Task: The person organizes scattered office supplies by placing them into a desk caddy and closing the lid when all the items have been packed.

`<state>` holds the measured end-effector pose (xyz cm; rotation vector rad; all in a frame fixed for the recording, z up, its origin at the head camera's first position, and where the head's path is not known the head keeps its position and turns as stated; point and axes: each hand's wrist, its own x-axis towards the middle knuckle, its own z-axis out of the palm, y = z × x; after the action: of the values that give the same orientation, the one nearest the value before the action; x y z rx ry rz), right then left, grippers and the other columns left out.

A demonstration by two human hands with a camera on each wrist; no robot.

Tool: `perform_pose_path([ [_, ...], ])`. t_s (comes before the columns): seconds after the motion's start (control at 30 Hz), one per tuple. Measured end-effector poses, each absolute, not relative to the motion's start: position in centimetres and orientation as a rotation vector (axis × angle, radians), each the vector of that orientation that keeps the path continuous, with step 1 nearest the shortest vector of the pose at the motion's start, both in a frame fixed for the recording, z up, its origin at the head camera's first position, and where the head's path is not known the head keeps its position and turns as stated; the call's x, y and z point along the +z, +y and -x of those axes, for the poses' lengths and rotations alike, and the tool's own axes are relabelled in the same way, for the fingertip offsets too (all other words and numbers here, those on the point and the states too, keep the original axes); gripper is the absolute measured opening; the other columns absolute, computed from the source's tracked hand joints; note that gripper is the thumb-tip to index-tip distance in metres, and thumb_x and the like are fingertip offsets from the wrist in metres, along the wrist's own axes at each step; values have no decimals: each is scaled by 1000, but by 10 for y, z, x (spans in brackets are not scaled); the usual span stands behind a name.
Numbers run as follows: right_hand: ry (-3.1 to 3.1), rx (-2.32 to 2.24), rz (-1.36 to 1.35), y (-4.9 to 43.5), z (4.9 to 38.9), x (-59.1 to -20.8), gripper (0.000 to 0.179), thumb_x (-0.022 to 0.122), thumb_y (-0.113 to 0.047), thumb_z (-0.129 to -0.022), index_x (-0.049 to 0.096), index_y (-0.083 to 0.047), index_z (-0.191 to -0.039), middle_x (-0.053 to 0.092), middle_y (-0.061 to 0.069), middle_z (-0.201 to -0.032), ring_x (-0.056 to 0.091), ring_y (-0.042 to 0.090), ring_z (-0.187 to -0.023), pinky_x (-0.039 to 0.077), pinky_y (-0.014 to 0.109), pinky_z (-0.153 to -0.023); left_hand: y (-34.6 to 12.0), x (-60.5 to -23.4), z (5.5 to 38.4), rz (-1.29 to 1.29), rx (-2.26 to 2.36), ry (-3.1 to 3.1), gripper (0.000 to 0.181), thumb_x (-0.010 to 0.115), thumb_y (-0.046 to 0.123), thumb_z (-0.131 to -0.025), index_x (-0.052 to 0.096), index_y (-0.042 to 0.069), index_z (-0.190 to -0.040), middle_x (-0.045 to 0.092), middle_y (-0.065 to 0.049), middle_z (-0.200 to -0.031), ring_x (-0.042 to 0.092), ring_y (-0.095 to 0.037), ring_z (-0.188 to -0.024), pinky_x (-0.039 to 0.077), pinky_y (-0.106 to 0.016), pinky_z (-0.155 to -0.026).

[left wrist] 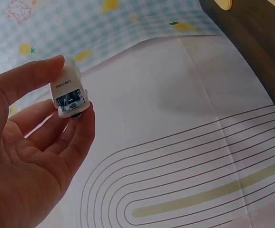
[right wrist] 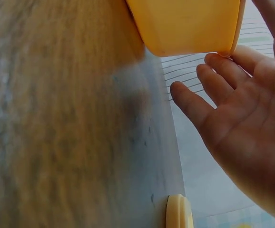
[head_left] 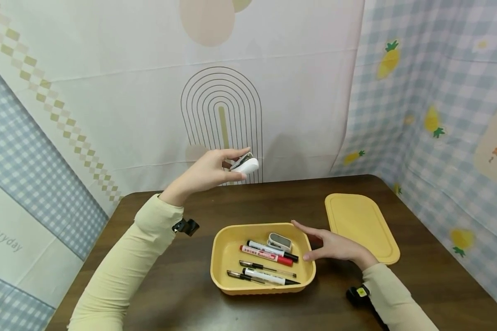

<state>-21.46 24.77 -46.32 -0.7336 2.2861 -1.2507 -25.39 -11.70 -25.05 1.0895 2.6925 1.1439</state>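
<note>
In the head view my left hand (head_left: 205, 171) is raised above the far edge of the table and pinches a small white stapler (head_left: 248, 166) between thumb and fingers. The left wrist view shows the stapler (left wrist: 71, 90) end-on, with its metal end facing the camera. Below and to the right, a yellow box (head_left: 228, 236) stands uncovered on the table. My right hand (head_left: 335, 246) holds the box at its right side, thumb over the rim and index finger at the far corner. In the right wrist view, the other fingers (right wrist: 213, 85) lie outside the box wall (right wrist: 190, 28).
Inside the box are a red marker (head_left: 265, 255), black-and-white markers (head_left: 269, 276), thin black pens (head_left: 267, 268) and a rounded grey-and-white item (head_left: 279, 241). A yellow lid (head_left: 360, 225) lies flat at the right. Patterned cloth (head_left: 306, 92) hangs behind the dark wooden table (head_left: 170, 285).
</note>
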Motion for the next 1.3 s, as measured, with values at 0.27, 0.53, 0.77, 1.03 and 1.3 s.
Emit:
perform_pose_path([
  [0.27, 2267, -1252, 765, 241, 219, -462, 91, 76, -25, -91, 20, -27, -162, 21, 4, -166, 28, 33, -147, 28, 55, -114, -121, -252, 249, -1098, 1156, 2687, 66, 78, 20, -89, 51, 20, -150, 57, -6, -143, 66, -20, -96, 53, -34, -71],
  [0.53, 2272, -1256, 757, 240, 221, -463, 90, 77, -25, -91, 22, -30, -162, 22, 2, -165, 25, 34, -148, 25, 58, -114, -122, -255, 245, -1125, 1117, 2694, 65, 78, 19, -89, 52, 22, -149, 59, -1, -142, 65, -21, -96, 51, -35, -76],
  [0.77, 2284, -1249, 764, 241, 222, -462, 89, 77, -25, -91, 22, -29, -162, 22, 1, -166, 21, 35, -150, 22, 61, -115, -120, -254, 242, -1162, 1073, 2685, 65, 78, 20, -89, 52, 22, -149, 57, 1, -143, 65, -19, -98, 51, -34, -79],
  [1.03, 2293, -1242, 774, 243, 223, -460, 89, 76, -25, -91, 22, -28, -162, 22, 1, -166, 23, 34, -149, 24, 59, -114, -117, -260, 241, -1159, 992, 2664, 64, 76, 22, -91, 51, 24, -150, 60, 3, -139, 63, -16, -95, 52, -33, -77],
  [1.3, 2288, -1235, 762, 243, 222, -462, 90, 77, -26, -91, 22, -26, -162, 21, 0, -166, 22, 32, -150, 22, 59, -116, -113, -272, 241, -1191, 860, 2662, 65, 77, 20, -90, 51, 19, -150, 62, 2, -134, 60, -14, -90, 52, -31, -78],
])
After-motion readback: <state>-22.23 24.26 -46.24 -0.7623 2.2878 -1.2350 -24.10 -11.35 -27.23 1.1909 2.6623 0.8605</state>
